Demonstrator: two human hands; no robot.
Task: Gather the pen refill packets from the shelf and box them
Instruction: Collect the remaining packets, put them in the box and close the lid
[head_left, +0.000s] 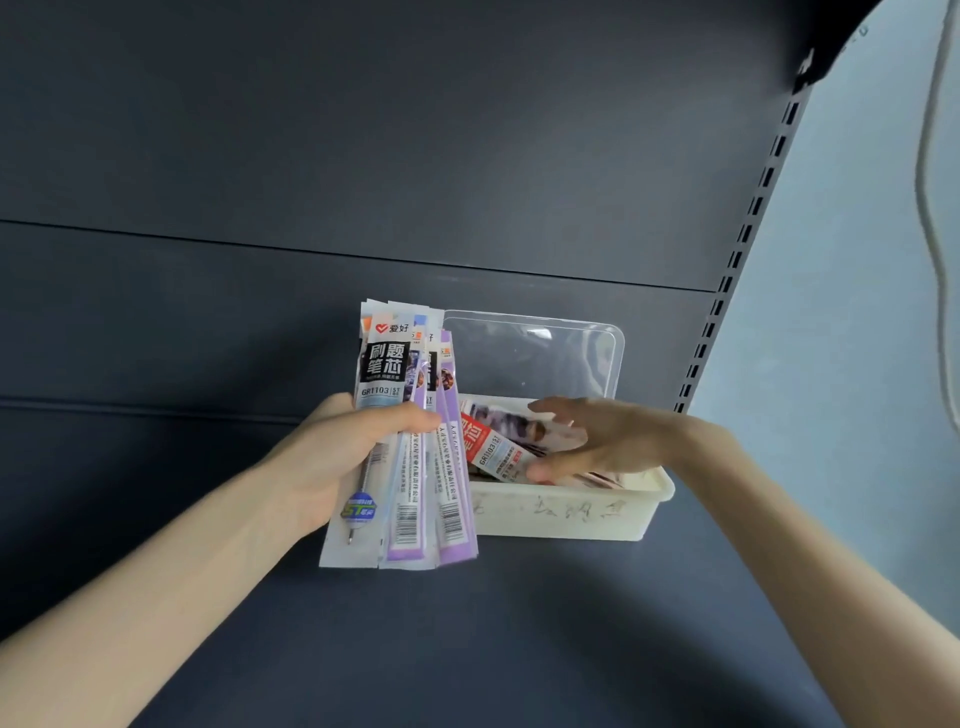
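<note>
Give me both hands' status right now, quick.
Left hand: closed, holding a fanned bunch of refill packets upright beside the box.
Right hand: open, fingers spread over the packets in the box, gripping nothing.

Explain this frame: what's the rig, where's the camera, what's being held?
There is no machine here: a person works with bare hands, and the one picture comes from a wide-angle camera on their head, looking forward and down. The left hand grips a fanned bunch of pen refill packets, upright. The right hand reaches, fingers spread, into a white plastic box that stands on a dark shelf. The box's clear lid stands open behind it. More packets, including a red one, already lie inside. Whether the right hand grips anything, I cannot tell.
</note>
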